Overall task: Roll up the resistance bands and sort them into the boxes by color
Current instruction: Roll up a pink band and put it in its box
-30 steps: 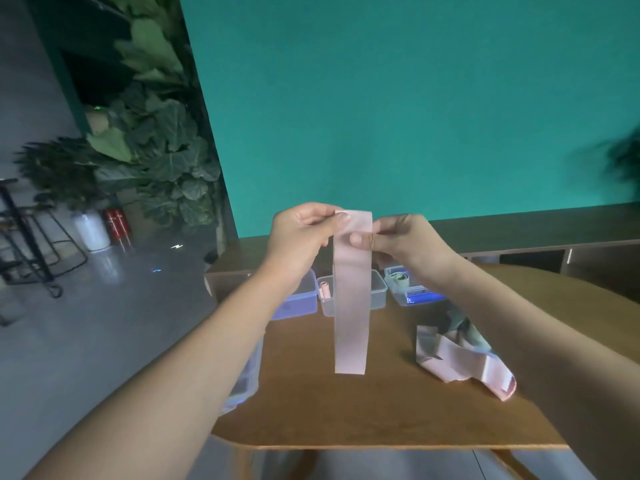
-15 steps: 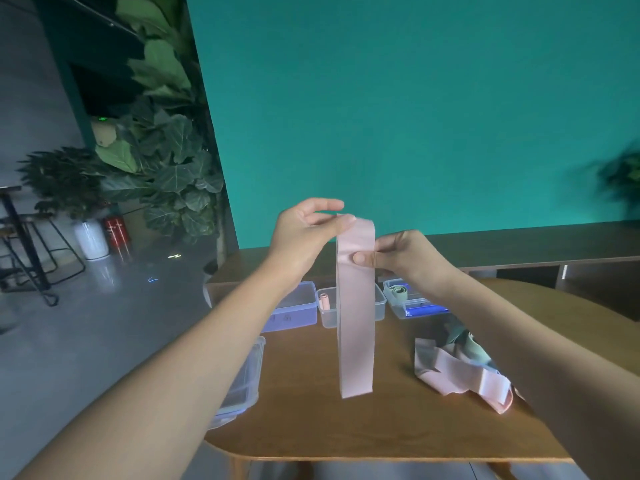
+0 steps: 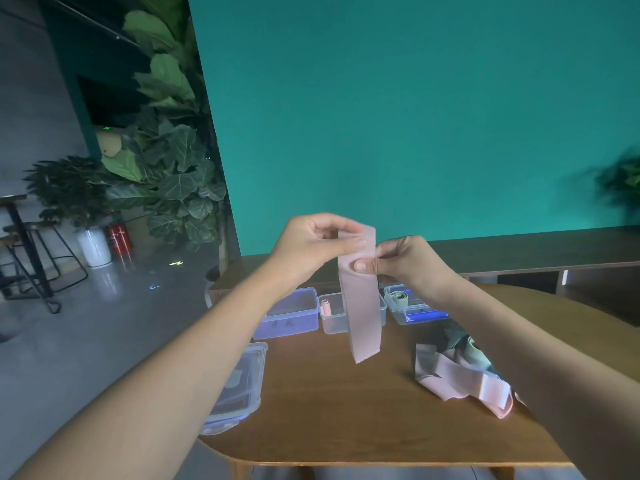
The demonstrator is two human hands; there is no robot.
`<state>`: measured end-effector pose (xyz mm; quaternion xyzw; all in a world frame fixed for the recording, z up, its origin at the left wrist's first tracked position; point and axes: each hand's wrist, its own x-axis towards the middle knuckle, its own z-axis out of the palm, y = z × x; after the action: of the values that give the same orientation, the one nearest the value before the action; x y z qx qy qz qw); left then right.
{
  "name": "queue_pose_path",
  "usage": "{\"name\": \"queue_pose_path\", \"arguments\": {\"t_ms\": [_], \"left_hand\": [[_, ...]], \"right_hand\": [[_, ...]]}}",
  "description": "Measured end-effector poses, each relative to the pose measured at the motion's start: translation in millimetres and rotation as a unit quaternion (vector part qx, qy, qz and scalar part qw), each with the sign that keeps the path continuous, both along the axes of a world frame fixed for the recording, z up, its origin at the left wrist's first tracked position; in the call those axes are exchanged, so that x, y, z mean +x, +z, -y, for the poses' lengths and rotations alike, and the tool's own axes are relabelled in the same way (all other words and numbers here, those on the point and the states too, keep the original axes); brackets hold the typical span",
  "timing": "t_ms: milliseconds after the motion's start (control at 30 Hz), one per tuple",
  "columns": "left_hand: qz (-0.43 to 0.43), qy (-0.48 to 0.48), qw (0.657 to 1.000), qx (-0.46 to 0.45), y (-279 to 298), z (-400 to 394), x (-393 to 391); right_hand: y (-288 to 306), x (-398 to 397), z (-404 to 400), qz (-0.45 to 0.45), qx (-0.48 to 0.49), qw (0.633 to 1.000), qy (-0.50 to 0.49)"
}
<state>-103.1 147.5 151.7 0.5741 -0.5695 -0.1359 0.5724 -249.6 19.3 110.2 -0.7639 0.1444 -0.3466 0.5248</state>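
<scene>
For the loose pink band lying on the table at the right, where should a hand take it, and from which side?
Take the pink band at its folded end nearest the table's front edge, where the layers stand slightly raised. Come from above with the right hand, as the pile lies on that side; both hands now hold the hanging pink strip.

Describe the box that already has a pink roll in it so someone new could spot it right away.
On the wooden table, three clear plastic boxes stand in a row at the far edge. It is the middle box, partly behind the hanging pink band. Only it holds a small pink roll; the right box holds green rolls.
</scene>
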Motion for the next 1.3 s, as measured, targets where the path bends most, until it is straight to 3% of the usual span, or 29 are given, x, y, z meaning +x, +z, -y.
{"name": "queue_pose_path", "arguments": {"t_ms": [233, 367, 567, 667, 867, 933, 1100, 1300], "left_hand": [[0.005, 0.046, 0.999, -0.017, 1, 0, -1], [-0.049, 0.018, 0.998, -0.032, 0, 0, 4], [-0.094, -0.017, 0.995, -0.037, -4, 0, 4], [-0.164, -0.056, 0.984, -0.037, -4, 1, 3], [-0.369, -0.197, 0.908, -0.014, -6, 3, -4], [-0.375, -0.214, 0.902, -0.003, -7, 4, -8], [-0.329, -0.191, 0.924, 0.041, -9, 0, -20], [-0.342, -0.189, 0.92, 0.019, -16, 4, -17]], "right_hand": [[-5, -6, -9, 0.016, 0.018, 1.0, 0.016], [-17, -16, -21, -0.02, -0.003, 0.999, 0.036], [-28, -11, -31, 0.029, 0.018, 0.999, -0.023], [-27, -11, -37, 0.079, 0.023, 0.996, -0.03], [-14, 0, -58, 0.184, 0.053, 0.981, 0.005], [-8, 6, -60, 0.194, 0.059, 0.979, -0.017], [-1, 17, -61, 0.178, 0.045, 0.983, -0.031], [-8, 24, -60, 0.149, -0.028, 0.984, -0.091]]}}
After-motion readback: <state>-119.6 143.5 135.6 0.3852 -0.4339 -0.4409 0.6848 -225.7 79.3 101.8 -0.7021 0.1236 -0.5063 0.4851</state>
